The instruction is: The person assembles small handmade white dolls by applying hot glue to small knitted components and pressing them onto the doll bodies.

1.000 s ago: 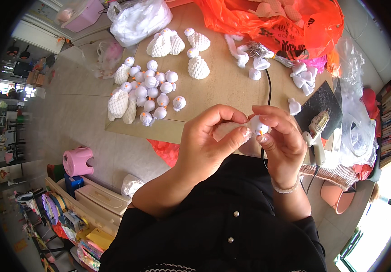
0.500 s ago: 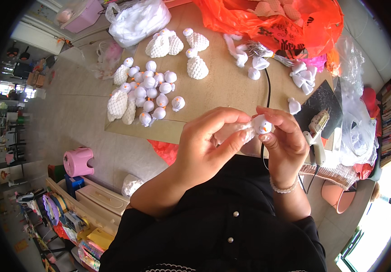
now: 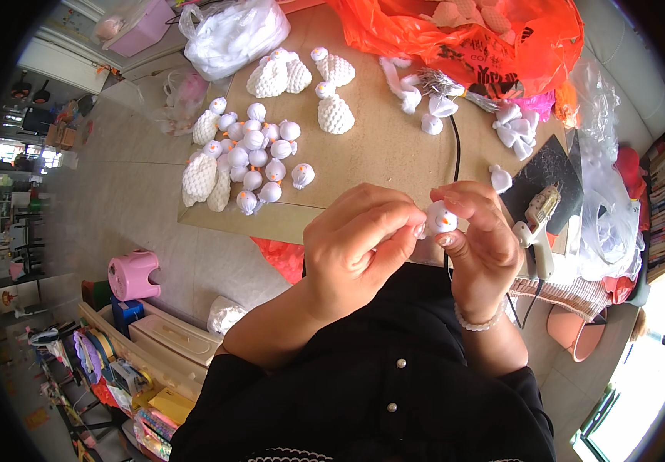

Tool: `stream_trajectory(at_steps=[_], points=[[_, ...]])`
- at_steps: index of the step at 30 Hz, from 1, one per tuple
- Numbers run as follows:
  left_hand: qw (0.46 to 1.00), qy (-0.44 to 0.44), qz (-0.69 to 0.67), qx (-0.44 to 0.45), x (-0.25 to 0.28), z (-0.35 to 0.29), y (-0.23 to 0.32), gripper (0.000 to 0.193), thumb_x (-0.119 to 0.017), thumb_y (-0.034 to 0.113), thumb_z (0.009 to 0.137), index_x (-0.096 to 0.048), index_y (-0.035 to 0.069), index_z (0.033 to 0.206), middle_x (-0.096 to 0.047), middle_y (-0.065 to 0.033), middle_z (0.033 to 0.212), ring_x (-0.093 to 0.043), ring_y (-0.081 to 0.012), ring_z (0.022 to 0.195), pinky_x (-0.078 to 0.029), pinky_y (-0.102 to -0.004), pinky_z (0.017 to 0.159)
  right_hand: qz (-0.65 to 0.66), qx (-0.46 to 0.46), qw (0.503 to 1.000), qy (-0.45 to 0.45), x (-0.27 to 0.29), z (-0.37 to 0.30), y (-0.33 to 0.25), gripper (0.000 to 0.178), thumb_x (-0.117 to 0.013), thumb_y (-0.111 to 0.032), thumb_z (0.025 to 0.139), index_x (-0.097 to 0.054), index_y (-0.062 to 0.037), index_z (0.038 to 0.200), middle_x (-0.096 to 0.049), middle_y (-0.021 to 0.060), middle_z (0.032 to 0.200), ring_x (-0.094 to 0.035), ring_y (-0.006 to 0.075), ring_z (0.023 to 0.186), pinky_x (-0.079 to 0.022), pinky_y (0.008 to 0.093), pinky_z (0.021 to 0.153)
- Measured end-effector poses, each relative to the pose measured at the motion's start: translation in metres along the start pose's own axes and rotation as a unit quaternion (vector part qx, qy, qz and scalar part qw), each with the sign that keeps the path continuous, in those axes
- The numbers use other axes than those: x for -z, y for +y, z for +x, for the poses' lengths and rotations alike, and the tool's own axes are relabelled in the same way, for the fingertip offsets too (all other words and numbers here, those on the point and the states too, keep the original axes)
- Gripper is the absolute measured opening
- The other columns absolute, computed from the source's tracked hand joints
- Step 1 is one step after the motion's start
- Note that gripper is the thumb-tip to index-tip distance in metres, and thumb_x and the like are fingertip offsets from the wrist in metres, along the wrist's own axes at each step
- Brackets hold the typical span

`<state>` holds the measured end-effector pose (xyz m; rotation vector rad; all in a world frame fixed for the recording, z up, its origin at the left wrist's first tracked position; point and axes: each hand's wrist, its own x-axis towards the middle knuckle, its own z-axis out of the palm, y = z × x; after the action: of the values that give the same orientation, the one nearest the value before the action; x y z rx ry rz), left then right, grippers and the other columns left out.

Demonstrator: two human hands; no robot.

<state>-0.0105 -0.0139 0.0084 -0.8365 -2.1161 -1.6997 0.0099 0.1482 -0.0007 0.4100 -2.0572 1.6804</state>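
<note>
Between the fingers of my right hand (image 3: 486, 246) is a small white doll head (image 3: 442, 219) with an orange nose and dark dot eyes. My left hand (image 3: 363, 246) pinches at the head's left side, where a bit of white material shows at the fingertips. Both hands are raised over the table's near edge. Many similar white heads (image 3: 255, 142) with orange noses lie clustered at the left of the table. Knobbly white knitted bodies (image 3: 200, 177) lie beside them, and a body topped with a head (image 3: 335, 114) lies farther back.
A glue gun (image 3: 540, 231) rests on a black board (image 3: 552, 181) at the right. A black cord (image 3: 456, 146) crosses the table. Behind are a red plastic bag (image 3: 471, 54), a white bag (image 3: 236, 38) and white cloth pieces (image 3: 515, 131). A pink stool (image 3: 134, 275) stands on the floor.
My left fingers have closed together into a tighter pinch beside the head. The white material that showed between them is now mostly hidden. The head has shifted slightly left.
</note>
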Motion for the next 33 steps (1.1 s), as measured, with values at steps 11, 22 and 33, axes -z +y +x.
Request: stream_trajectory(at_steps=[11, 22, 33], points=[[0.94, 0.026, -0.291, 0.175, -0.006, -0.005, 0.007, 0.021, -0.06, -0.004, 0.084, -0.056, -0.003, 0.104, -0.058, -0.0106, 0.103, -0.058, -0.0146, 0.093, -0.048, -0.0267, 0.078, 0.039, 0.073, 0.996, -0.01, -0.001, -0.001, 0.008, 0.024, -0.068, 0.0, 0.078, -0.061, -0.0001, 0.101, -0.065, 0.0174, 0.105, -0.059, 0.0305, 0.096, -0.046, 0.0372, 0.084], [0.985, -0.013, -0.151, 0.081, -0.002, -0.007, -0.005, 0.021, -0.064, -0.008, 0.079, -0.058, -0.002, 0.097, -0.058, -0.0111, 0.097, -0.059, -0.0163, 0.084, -0.048, -0.0255, 0.069, 0.099, -0.098, 0.989, -0.044, 0.009, -0.002, -0.006, 0.022, -0.066, 0.0, 0.083, -0.062, 0.0033, 0.104, -0.06, 0.0157, 0.109, -0.058, 0.0213, 0.097, -0.047, 0.0307, 0.083], [0.995, -0.027, -0.095, 0.027, 0.007, 0.0, -0.005, 0.008, -0.065, -0.005, 0.08, -0.063, -0.002, 0.087, -0.062, -0.009, 0.092, -0.061, -0.0143, 0.078, -0.049, -0.0236, 0.064, -0.003, -0.037, 0.999, -0.013, 0.003, -0.004, -0.011, 0.02, -0.071, -0.002, 0.079, -0.065, 0.002, 0.098, -0.065, 0.0129, 0.097, -0.062, 0.0188, 0.082, -0.049, 0.0253, 0.071]])
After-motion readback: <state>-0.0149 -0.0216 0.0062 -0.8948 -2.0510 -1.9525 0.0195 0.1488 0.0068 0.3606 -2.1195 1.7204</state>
